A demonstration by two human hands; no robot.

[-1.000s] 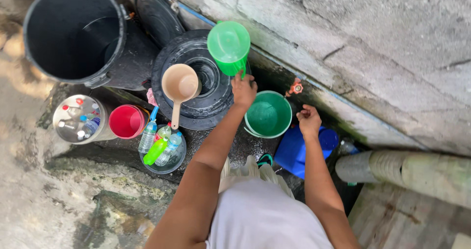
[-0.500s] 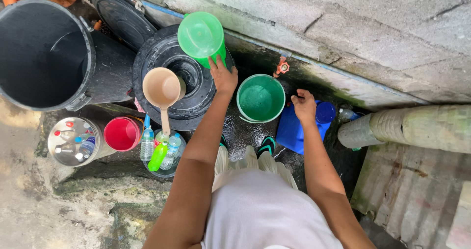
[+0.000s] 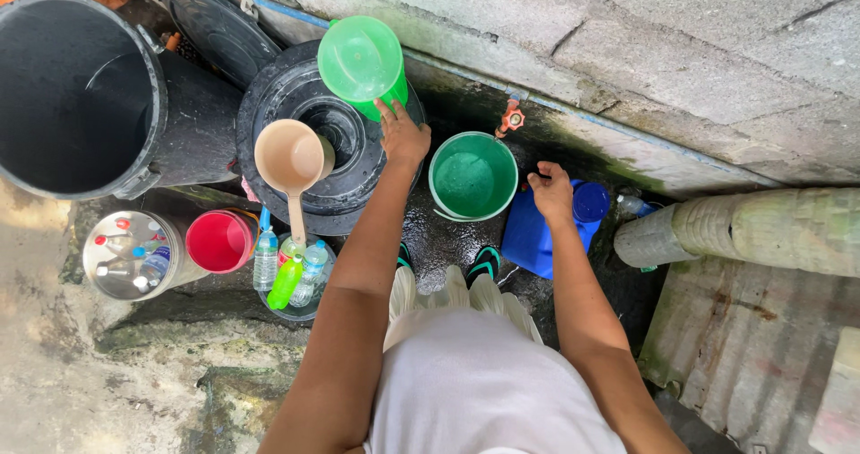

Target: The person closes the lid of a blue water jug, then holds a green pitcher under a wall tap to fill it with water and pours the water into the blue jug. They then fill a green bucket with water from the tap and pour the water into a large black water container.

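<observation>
Water fills the round green plastic bucket (image 3: pixel 472 176) under the orange tap (image 3: pixel 511 117). Left hand (image 3: pixel 403 136) grips the green plastic jug (image 3: pixel 363 64) (tilted); right hand (image 3: pixel 551 192) curls on the blue plastic canister (image 3: pixel 537 236).

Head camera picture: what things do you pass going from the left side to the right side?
Big black plastic bin → round red plastic cup → tan plastic dipper → green plastic bucket of water → blue plastic jerrycan → grey concrete pipe.

A: What sort of place?
B: An outdoor household washing spot: a tap (image 3: pixel 509 116) on a concrete wall (image 3: pixel 681 51), wet ground, buckets (image 3: pixel 472 175), a big black barrel (image 3: pixel 72 96)
</observation>
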